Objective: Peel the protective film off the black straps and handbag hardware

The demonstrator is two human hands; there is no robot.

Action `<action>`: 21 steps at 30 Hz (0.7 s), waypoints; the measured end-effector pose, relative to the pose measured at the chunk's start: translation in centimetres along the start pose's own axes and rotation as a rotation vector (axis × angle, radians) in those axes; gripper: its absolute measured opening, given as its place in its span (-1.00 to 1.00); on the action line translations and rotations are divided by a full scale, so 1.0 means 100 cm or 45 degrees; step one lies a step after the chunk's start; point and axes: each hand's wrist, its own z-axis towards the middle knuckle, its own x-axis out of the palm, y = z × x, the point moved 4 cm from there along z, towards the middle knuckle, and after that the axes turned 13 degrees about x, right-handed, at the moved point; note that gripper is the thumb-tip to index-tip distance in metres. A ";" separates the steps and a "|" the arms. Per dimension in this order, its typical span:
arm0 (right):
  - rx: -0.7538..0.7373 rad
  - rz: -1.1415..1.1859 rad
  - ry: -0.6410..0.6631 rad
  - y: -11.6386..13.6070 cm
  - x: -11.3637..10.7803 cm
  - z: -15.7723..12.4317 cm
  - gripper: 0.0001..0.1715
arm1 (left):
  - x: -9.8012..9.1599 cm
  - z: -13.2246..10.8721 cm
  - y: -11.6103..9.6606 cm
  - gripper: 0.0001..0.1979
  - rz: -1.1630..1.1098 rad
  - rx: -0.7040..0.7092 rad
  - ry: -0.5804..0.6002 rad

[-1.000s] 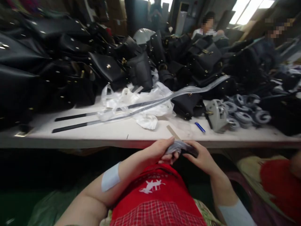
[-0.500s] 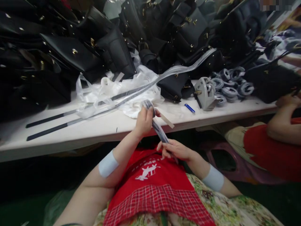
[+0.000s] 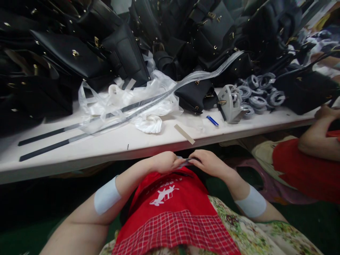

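Observation:
My left hand (image 3: 164, 162) and my right hand (image 3: 208, 163) meet just below the white table's front edge (image 3: 148, 150), above my red apron. Both are closed on a short strip wrapped in clear film (image 3: 186, 162) held between them; only a sliver of it shows between the fingers. On the table in front lie two long black straps in clear sleeves (image 3: 87, 129) and a small tan strip (image 3: 184, 134).
Black handbags (image 3: 79, 60) are heaped along the back of the table. Crumpled clear plastic (image 3: 138, 102), a grey tape dispenser (image 3: 231, 104), rolls of wrapped strap (image 3: 261, 94) and a blue pen (image 3: 212, 120) lie near it. Another person's arm (image 3: 316, 136) is at the right.
My left hand came down from above the table edge and joined my right hand at my lap. The strip, stretched diagonally between them before, is now drawn short between the fingers.

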 end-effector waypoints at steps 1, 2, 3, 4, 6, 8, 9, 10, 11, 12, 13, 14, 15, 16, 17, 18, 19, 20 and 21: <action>-0.002 -0.017 -0.015 0.001 0.002 0.000 -0.66 | 0.003 -0.001 0.004 -0.38 -0.235 -0.017 0.035; 0.002 0.020 -0.028 0.003 0.006 0.000 -0.62 | 0.006 -0.001 0.006 -0.37 -0.488 -0.019 0.054; 0.010 0.110 -0.034 0.005 0.010 0.000 -0.57 | 0.008 -0.001 0.006 -0.36 -0.746 -0.007 0.060; 0.015 0.258 -0.026 0.007 0.016 0.002 -0.52 | 0.010 0.001 0.005 -0.35 -0.998 0.017 0.058; 0.010 0.705 0.031 0.015 0.028 0.006 -0.38 | 0.011 0.007 0.002 -0.35 -1.432 0.086 -0.006; 0.022 1.178 0.110 0.024 0.042 0.013 -0.29 | 0.008 0.016 -0.003 -0.35 -1.759 0.157 -0.167; 0.054 1.345 0.130 0.027 0.047 0.017 -0.27 | 0.006 0.021 -0.004 -0.36 -1.883 0.184 -0.282; 0.104 1.447 0.127 0.030 0.051 0.021 -0.27 | 0.004 0.024 -0.004 -0.36 -1.974 0.201 -0.409; 0.162 1.493 0.112 0.030 0.054 0.024 -0.28 | 0.003 0.028 -0.003 -0.37 -2.032 0.210 -0.532; 0.213 1.504 0.091 0.030 0.054 0.027 -0.30 | 0.002 0.030 -0.002 -0.39 -2.062 0.216 -0.627; 0.250 1.500 0.065 0.029 0.052 0.029 -0.31 | 0.001 0.031 0.000 -0.41 -2.066 0.222 -0.685; 0.274 1.485 0.030 0.026 0.048 0.030 -0.31 | 0.002 0.031 0.004 -0.44 -2.043 0.230 -0.716; 0.292 1.448 0.008 0.022 0.043 0.030 -0.31 | 0.002 0.030 0.008 -0.47 -1.993 0.233 -0.744; 0.309 1.383 0.001 0.018 0.037 0.030 -0.29 | 0.002 0.028 0.014 -0.51 -1.908 0.226 -0.787; 0.313 1.277 0.035 0.015 0.031 0.029 -0.28 | 0.002 0.025 0.021 -0.55 -1.784 0.200 -0.845; 0.296 1.126 0.117 0.013 0.026 0.027 -0.29 | 0.001 0.021 0.028 -0.57 -1.629 0.167 -0.918; 0.260 0.938 0.227 0.013 0.022 0.025 -0.32 | 0.000 0.017 0.033 -0.58 -1.451 0.140 -0.981; 0.216 0.731 0.335 0.012 0.019 0.022 -0.37 | -0.001 0.013 0.035 -0.58 -1.259 0.135 -0.996; 0.171 0.533 0.414 0.013 0.017 0.020 -0.43 | -0.002 0.011 0.034 -0.58 -1.061 0.156 -0.948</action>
